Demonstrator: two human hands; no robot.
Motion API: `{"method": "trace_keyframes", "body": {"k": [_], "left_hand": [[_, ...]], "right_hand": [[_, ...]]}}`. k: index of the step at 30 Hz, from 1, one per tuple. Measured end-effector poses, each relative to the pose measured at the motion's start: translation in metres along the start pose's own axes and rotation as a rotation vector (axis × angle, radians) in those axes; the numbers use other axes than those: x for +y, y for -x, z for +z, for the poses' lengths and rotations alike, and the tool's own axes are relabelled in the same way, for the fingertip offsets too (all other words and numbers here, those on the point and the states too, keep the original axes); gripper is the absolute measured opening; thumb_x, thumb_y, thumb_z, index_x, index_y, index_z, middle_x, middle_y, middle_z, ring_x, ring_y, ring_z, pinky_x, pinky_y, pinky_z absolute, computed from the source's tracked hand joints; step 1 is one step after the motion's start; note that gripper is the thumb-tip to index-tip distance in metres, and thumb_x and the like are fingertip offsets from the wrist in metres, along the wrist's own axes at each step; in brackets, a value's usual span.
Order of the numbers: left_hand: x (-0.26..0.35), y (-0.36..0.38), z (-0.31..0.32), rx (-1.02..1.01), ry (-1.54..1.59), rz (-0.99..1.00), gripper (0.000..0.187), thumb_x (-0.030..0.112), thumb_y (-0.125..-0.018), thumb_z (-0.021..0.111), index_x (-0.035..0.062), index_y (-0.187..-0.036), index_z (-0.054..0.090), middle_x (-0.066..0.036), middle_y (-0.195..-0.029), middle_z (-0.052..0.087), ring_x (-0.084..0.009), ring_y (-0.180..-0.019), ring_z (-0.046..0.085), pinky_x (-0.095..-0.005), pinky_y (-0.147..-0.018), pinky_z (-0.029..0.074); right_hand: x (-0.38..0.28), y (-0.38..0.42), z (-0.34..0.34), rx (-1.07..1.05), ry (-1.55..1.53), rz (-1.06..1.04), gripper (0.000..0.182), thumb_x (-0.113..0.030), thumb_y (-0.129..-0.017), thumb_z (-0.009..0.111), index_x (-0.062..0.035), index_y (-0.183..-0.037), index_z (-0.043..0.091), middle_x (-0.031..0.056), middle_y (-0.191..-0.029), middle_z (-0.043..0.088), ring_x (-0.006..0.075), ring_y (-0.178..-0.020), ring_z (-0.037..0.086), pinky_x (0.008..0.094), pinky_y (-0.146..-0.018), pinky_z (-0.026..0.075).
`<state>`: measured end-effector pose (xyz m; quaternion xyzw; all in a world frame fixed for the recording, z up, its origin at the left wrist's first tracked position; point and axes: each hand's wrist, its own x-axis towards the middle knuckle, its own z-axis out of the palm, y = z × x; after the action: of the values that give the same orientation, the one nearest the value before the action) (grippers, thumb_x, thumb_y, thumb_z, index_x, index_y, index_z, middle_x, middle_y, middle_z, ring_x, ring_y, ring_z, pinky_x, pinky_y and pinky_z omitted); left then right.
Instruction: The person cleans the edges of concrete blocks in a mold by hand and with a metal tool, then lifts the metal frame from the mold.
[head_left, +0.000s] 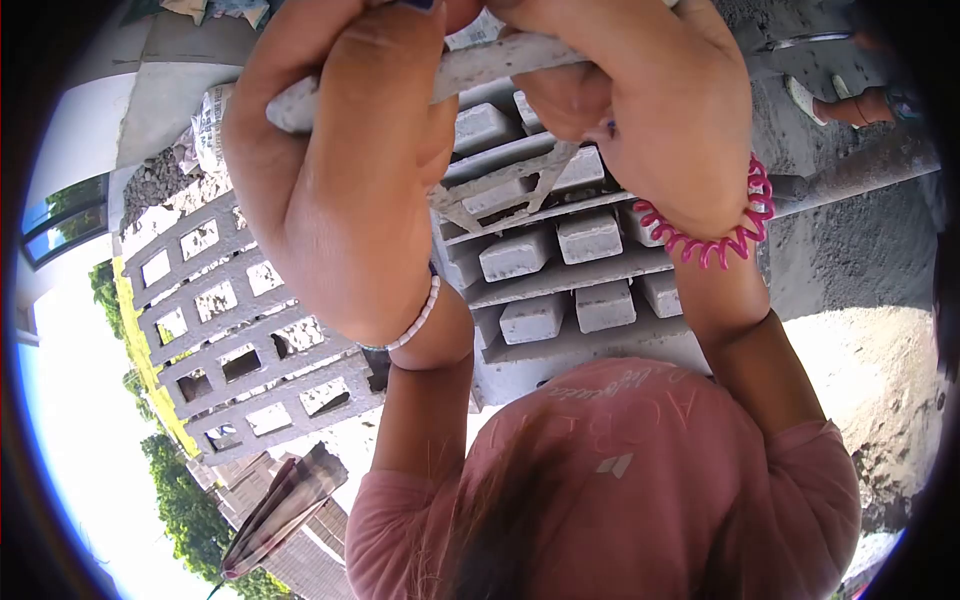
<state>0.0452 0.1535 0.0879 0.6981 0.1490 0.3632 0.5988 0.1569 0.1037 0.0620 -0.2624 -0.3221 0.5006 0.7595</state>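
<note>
A cement-smeared bar (485,67) crosses the top of the head view, close to the camera. My left hand (345,190), with a white beaded bracelet at the wrist, is wrapped round its left end. Farther right, my right hand (660,90) is closed on the same bar, a pink coiled band at its wrist. Some fingertips of both hands are cut off or hidden. Below the hands is a crusted metal bracket (500,187); its link to the bar is hidden. Beneath lie rows of grey blocks (515,256) between pale metal strips (570,278).
A lattice wall of openwork grey blocks (240,363) stands at left, near a gravel pile (155,190) and a printed sack (211,128). A striped cloth (285,505) hangs lower left. Another person's foot (805,100) shows at upper right, above a long beam (860,182).
</note>
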Motion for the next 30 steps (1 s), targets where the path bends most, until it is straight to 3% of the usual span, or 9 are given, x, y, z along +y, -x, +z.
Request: {"method": "trace_keyframes", "body": {"k": [5, 6, 9, 11, 14, 19, 23, 28, 30], "left_hand": [[0.0, -0.006, 0.003, 0.127, -0.026, -0.147, 0.03, 0.007, -0.081, 0.034, -0.0093, -0.102, 0.049, -0.003, -0.053, 0.048, -0.0001, -0.034, 0.02, -0.0172, -0.033, 0.014], [0.001, -0.01, 0.003, 0.169, -0.043, -0.169, 0.03, 0.007, -0.081, 0.035, -0.0089, -0.101, 0.049, -0.003, -0.054, 0.048, -0.0001, -0.034, 0.02, -0.0171, -0.033, 0.014], [-0.009, -0.008, -0.006, 0.101, -0.144, -0.117, 0.026, 0.009, -0.081, 0.038, -0.0054, -0.095, 0.055, 0.0, -0.057, 0.05, 0.0013, -0.037, 0.022, -0.0166, -0.034, 0.014], [-0.03, 0.005, -0.017, 0.104, -0.064, -0.214, 0.024, 0.001, -0.08, 0.039, 0.0025, -0.089, 0.06, 0.002, -0.069, 0.052, 0.0004, -0.055, 0.036, -0.0143, -0.047, 0.027], [-0.085, 0.042, -0.031, 0.088, -0.01, -0.234, 0.025, 0.001, -0.081, 0.038, 0.0017, -0.095, 0.058, -0.001, -0.079, 0.055, -0.0034, -0.065, 0.042, -0.0163, -0.058, 0.034], [-0.118, 0.077, -0.036, 0.096, -0.1, -0.211, 0.023, 0.009, -0.085, 0.039, 0.0, -0.095, 0.057, -0.004, -0.085, 0.057, 0.0017, -0.049, 0.033, -0.013, -0.042, 0.025], [-0.089, 0.088, -0.035, 0.196, -0.073, -0.18, 0.021, 0.007, -0.084, 0.04, 0.0004, -0.091, 0.058, -0.005, -0.085, 0.058, -0.0032, -0.062, 0.044, -0.0149, -0.054, 0.034], [-0.148, 0.133, -0.043, 0.223, -0.142, -0.349, 0.022, 0.0, -0.081, 0.039, -0.0005, -0.091, 0.058, -0.009, -0.09, 0.059, -0.0105, -0.081, 0.052, -0.0203, -0.067, 0.04], [-0.144, 0.148, -0.052, 0.325, -0.151, -0.324, 0.019, 0.004, -0.081, 0.042, -0.0025, -0.09, 0.057, -0.009, -0.087, 0.058, -0.0114, -0.08, 0.053, -0.0208, -0.067, 0.041]], "right_hand": [[-0.011, -0.008, -0.002, 0.052, 0.283, 0.035, 0.014, -0.009, -0.078, 0.043, -0.0001, -0.08, 0.054, -0.001, -0.055, 0.044, 0.0033, -0.041, 0.033, 0.0179, -0.037, 0.024], [-0.006, -0.003, -0.01, -0.006, 0.499, -0.054, 0.014, -0.006, -0.076, 0.042, 0.0012, -0.081, 0.053, 0.0004, -0.058, 0.046, 0.0041, -0.041, 0.034, 0.0191, -0.037, 0.025], [0.008, -0.003, -0.008, 0.051, 0.261, 0.057, 0.013, -0.004, -0.074, 0.041, -0.0011, -0.076, 0.053, -0.0025, -0.056, 0.043, 0.0023, -0.048, 0.037, 0.0191, -0.041, 0.028], [0.034, 0.003, -0.019, 0.078, 0.271, 0.126, 0.012, -0.004, -0.073, 0.041, -0.0018, -0.077, 0.053, -0.0035, -0.059, 0.043, 0.0006, -0.051, 0.036, 0.0179, -0.042, 0.026], [0.085, 0.019, -0.044, 0.024, 0.359, 0.142, 0.015, -0.001, -0.074, 0.037, 0.0004, -0.079, 0.051, 0.0002, -0.063, 0.045, 0.0038, -0.054, 0.039, 0.018, -0.047, 0.03], [0.127, 0.049, -0.056, -0.053, 0.539, 0.096, 0.019, 0.003, -0.072, 0.035, 0.0018, -0.086, 0.048, 0.0058, -0.067, 0.049, 0.0068, -0.056, 0.043, 0.0204, -0.049, 0.036], [0.108, 0.048, -0.033, -0.187, 0.523, 0.089, 0.022, 0.003, -0.071, 0.038, -0.0005, -0.09, 0.048, 0.0076, -0.065, 0.049, 0.0082, -0.05, 0.042, 0.0216, -0.046, 0.036], [0.174, 0.074, -0.066, -0.141, 0.577, 0.011, 0.024, 0.002, -0.07, 0.04, -0.002, -0.093, 0.048, 0.0142, -0.061, 0.051, 0.0226, -0.047, 0.051, 0.0276, -0.046, 0.04], [0.167, 0.078, -0.052, -0.21, 0.599, 0.188, 0.03, 0.008, -0.067, 0.037, 0.0003, -0.093, 0.05, 0.0136, -0.07, 0.052, 0.0194, -0.05, 0.05, 0.0252, -0.047, 0.04]]}}
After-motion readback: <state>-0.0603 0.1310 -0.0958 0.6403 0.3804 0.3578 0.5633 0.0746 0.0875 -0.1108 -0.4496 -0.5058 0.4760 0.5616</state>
